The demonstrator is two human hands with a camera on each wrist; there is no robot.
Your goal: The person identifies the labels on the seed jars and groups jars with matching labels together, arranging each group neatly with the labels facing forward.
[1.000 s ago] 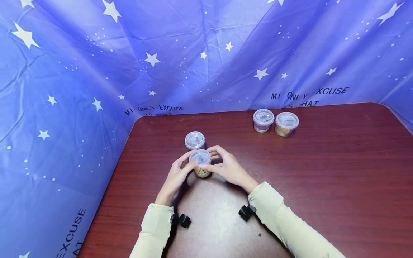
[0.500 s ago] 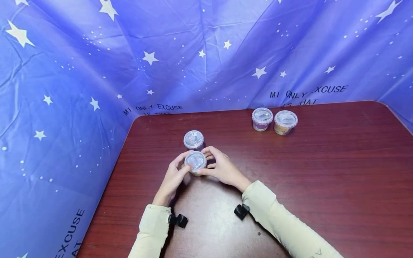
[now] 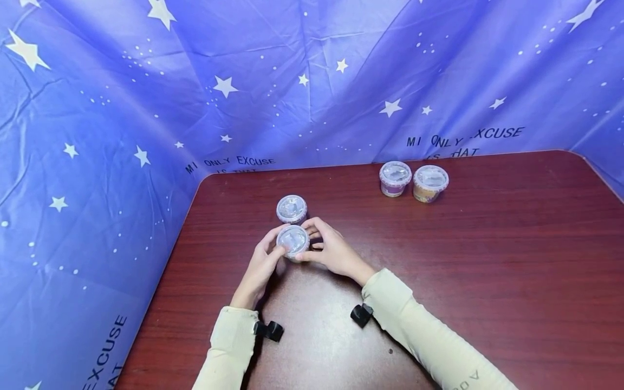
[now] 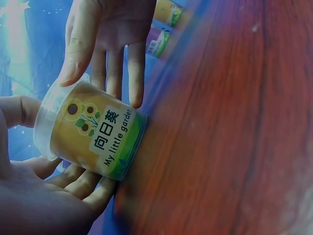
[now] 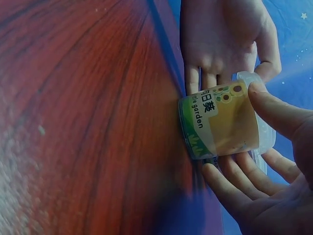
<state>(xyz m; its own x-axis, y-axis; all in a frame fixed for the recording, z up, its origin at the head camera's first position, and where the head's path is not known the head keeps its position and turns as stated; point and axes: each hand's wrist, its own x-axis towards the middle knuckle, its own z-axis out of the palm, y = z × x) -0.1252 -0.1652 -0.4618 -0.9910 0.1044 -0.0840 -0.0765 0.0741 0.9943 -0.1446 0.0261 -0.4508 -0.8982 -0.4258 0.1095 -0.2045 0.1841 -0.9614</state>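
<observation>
The left hand (image 3: 263, 264) and the right hand (image 3: 332, 252) both hold the yellow sunflower cup (image 3: 293, 241) from its two sides, fingers curled around it, thumbs at the clear lid. The cup stands on the dark red table (image 3: 487, 260), just in front of a second cup (image 3: 291, 208). Two other cups (image 3: 412, 181) stand well apart, near the blue star cloth (image 3: 146, 97).

yellow cup (image 4: 93, 134) label: "向日葵", "My little garden", under a sunflower picture
same cup, right wrist view: only "little garden" partly readable
blue star backdrop (image 3: 146, 108): "MI ONLY EXCUSE", repeated; lower line cut off, "...S THAT"
</observation>
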